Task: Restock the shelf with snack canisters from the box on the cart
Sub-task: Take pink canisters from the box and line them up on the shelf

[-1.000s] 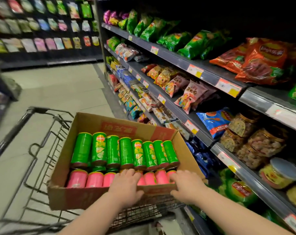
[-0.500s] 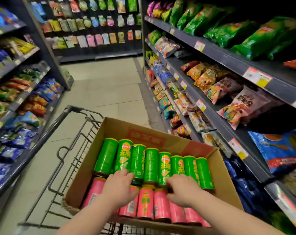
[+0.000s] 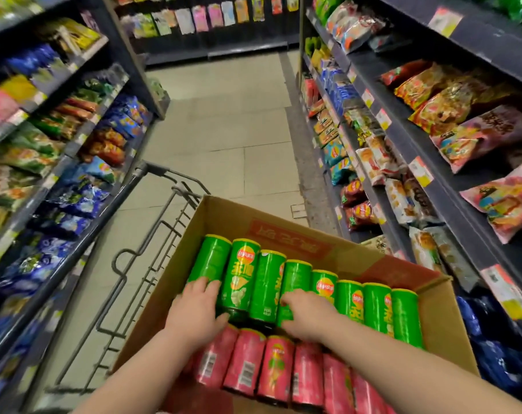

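**Grab stage: nothing lifted yet**

The box (image 3: pixel 310 234) sits on the wire cart (image 3: pixel 152 249) mid-aisle. A row of green canisters (image 3: pixel 242 276) lies side by side at its far end, and a row of pink canisters (image 3: pixel 245 363) lies nearer the person.

The left hand (image 3: pixel 198 307) is spread over the lower end of the leftmost green one, fingers fairly flat, thumb out wide twd its neighbour. No closed grip that I can see. The right hand (image 3: pixel 304 316) brackets the foot of the 4th green can, fingers one side, thumb the other. Can't tell if it's actually pinching.

My read: step one, the pick-up. Both rows look full, so prob. little or nothing has been shelved from this layer.

Next, each hand needs to close round a can, lift it clear w/o rolling the neighbours, then swing over to a shelf (image 3: pixel 486 46). No free slot for cans shows from here, so that has to be found first.
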`<action>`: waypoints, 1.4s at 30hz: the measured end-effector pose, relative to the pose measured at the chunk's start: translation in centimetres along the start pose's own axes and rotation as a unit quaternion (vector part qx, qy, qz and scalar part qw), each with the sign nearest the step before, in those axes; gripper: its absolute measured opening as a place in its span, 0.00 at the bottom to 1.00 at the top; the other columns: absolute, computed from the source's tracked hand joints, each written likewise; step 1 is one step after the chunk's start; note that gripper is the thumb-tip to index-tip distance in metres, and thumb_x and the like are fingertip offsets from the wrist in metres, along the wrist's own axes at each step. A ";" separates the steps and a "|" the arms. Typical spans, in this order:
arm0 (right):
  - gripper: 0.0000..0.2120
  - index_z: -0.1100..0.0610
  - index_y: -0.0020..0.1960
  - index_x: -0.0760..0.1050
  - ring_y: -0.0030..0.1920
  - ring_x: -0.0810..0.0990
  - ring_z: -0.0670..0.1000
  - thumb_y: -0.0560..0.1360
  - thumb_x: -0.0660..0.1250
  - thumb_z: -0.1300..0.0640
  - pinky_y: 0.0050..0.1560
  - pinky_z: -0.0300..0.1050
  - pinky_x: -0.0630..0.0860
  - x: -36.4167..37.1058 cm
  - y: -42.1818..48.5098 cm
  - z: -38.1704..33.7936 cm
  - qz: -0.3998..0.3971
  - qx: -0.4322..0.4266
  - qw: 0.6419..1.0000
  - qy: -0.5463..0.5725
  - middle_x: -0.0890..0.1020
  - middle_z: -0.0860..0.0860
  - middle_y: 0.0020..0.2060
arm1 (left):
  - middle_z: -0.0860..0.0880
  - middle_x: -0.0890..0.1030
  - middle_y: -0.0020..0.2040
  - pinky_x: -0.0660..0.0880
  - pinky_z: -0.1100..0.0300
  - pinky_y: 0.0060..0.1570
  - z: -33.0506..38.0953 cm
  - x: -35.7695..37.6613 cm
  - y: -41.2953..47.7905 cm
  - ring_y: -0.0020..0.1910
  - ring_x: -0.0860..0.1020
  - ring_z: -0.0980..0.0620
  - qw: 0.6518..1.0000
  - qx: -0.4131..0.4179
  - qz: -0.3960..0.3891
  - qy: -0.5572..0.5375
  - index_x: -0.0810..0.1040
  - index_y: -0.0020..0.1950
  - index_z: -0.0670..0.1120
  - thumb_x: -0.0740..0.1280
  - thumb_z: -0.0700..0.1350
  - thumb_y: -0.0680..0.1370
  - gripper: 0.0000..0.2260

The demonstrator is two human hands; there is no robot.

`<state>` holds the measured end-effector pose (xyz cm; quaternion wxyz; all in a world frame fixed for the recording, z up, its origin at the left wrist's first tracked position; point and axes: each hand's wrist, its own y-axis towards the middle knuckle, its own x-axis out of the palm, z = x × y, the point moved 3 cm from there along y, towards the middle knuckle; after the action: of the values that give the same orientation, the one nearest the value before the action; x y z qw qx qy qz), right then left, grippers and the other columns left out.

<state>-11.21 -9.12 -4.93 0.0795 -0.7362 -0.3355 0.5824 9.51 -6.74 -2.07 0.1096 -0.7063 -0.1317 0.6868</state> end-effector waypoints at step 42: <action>0.26 0.53 0.68 0.64 0.62 0.73 0.58 0.72 0.66 0.53 0.58 0.45 0.71 10.6 5.9 -8.2 -0.083 0.054 0.949 0.298 0.70 0.54 0.62 | 0.42 0.66 0.67 0.69 0.51 0.63 -4.7 7.9 0.9 0.66 0.71 0.41 0.927 -0.293 -0.175 -0.157 0.58 0.71 0.43 0.71 0.57 0.69 0.38</action>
<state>-0.31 -5.18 -13.95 0.2633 -0.8404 -0.3243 0.3453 14.42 -4.78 -9.62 -0.0051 -0.5561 -0.4640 0.6895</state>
